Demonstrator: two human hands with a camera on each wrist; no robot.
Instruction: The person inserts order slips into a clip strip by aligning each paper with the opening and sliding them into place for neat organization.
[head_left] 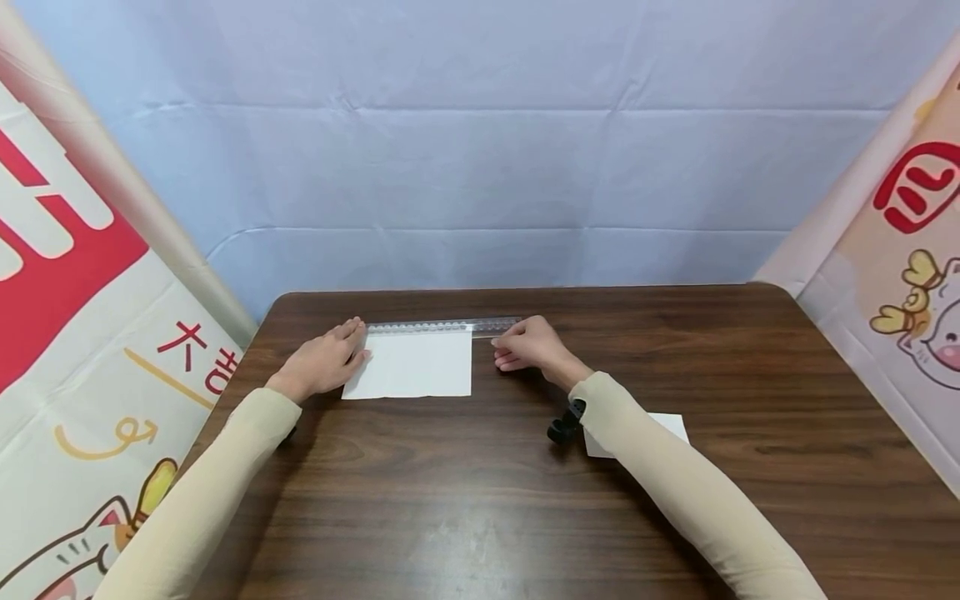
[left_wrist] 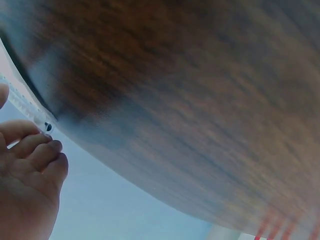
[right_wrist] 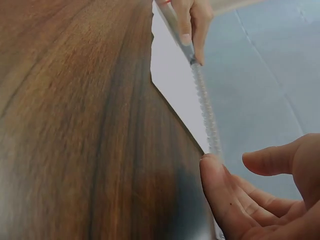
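Note:
A clear plastic ruler [head_left: 480, 325] lies along the far edge of a white sheet of paper [head_left: 416, 367] on the dark wooden table. My left hand [head_left: 322, 358] rests on the ruler's left end, fingers stretched forward and thumb spread over the paper's left side. In the left wrist view, the fingers [left_wrist: 42, 155] reach the ruler's end with its small hole. My right hand [head_left: 532, 346] is at the ruler's right end, just past the paper. The right wrist view shows its thumb [right_wrist: 270, 160] apart from the fingers, a fingertip touching beside the ruler and the paper's corner.
Under the right forearm lies a smaller white piece of paper [head_left: 671, 425], partly covered by the sleeve. A black wrist device [head_left: 564, 423] hangs below the right wrist. Behind the table's far edge hangs a pale blue cloth [head_left: 480, 183]; printed banners stand on both sides.

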